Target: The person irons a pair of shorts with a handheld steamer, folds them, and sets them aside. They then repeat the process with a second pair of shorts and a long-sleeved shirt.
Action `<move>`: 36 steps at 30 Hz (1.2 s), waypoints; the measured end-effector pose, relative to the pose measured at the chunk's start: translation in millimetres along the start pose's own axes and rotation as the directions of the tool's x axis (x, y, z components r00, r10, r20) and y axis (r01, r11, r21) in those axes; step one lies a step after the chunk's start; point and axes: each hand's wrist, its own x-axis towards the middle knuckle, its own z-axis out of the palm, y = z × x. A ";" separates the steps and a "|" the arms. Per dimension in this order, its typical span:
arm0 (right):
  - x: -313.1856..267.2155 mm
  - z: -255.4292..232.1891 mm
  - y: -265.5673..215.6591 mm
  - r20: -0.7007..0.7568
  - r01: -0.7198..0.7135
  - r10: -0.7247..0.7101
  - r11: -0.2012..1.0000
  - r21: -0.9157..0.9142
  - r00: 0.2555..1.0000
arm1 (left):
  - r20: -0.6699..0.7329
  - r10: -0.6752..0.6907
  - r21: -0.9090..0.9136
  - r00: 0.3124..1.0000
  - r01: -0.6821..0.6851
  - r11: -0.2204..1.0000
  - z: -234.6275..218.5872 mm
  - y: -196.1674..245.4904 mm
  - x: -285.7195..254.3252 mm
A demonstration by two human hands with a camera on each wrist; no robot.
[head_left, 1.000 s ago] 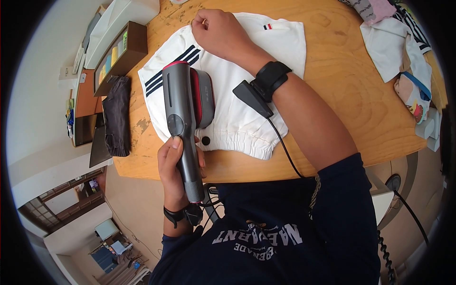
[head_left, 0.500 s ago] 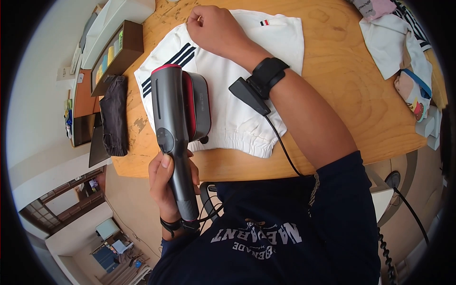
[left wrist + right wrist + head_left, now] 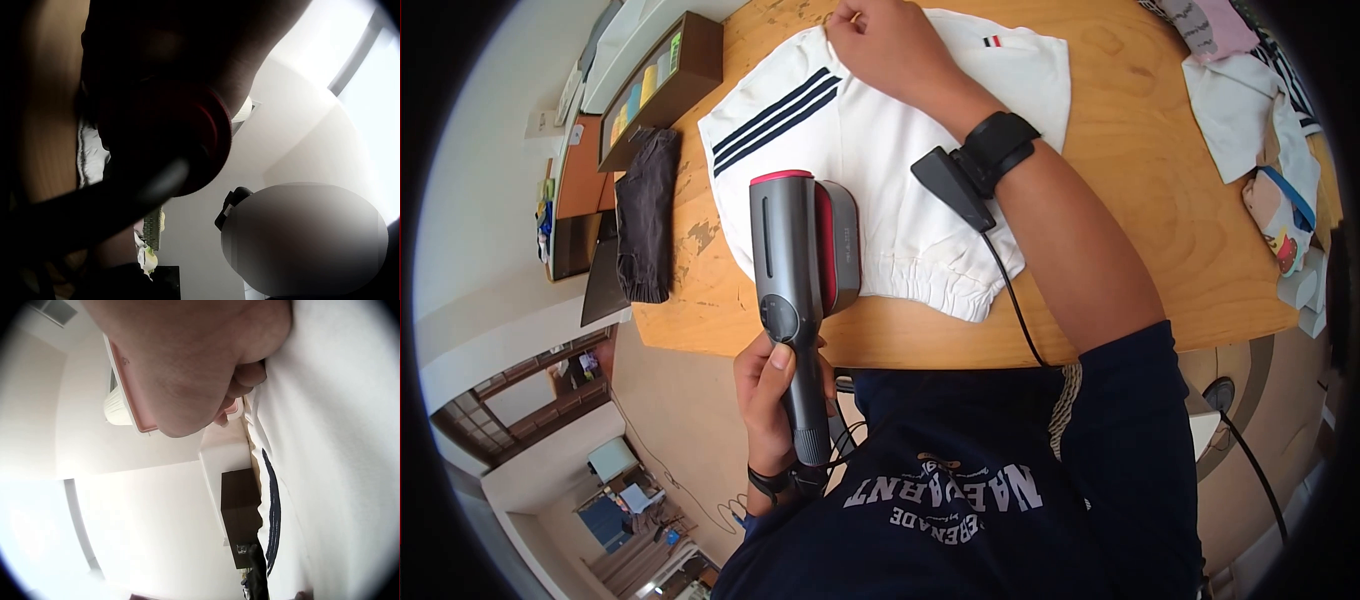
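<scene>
White shorts (image 3: 940, 150) with dark stripes lie on the wooden table, the gathered waistband towards the person. The left hand (image 3: 770, 395) grips the handle of a grey and red handheld steamer (image 3: 785, 240), thumb along its front. The steamer's head overlaps the near left part of the shorts; contact with the cloth cannot be told. At the far edge of the shorts, the right hand (image 3: 895, 50) has curled fingers at the fabric, also seen beside the cloth (image 3: 337, 425) in the right wrist view; its fingertips on the cloth are partly hidden. The left wrist view shows the steamer's round red base (image 3: 206, 137).
A folded dark garment (image 3: 646, 215) lies at the table's left edge, near a brown box (image 3: 690, 65) with rolled items. More clothes (image 3: 1245, 110) are piled at the far right. A black cable (image 3: 1015, 300) hangs from the device on the right wrist.
The steamer has moved towards the person, down along the shorts, uncovering the dark stripes. The right hand has kept its place at the far edge of the cloth, while the head view has shifted slightly.
</scene>
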 end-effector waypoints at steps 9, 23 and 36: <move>-1.3 0.8 0.7 0.015 -0.051 0.051 0.998 0.030 0.999 | -0.152 0.013 0.020 0.988 -0.010 1.000 -19.4 -13.8 -6.0; -0.1 2.8 1.8 -0.014 0.009 -0.009 1.000 0.012 1.000 | -0.346 0.104 0.133 0.933 -0.061 0.989 -33.7 -34.3 -6.4; 0.1 -2.4 -1.0 0.054 -0.063 0.060 0.996 0.056 0.997 | -0.476 0.067 0.057 0.877 -0.045 0.997 -64.7 -51.1 -12.6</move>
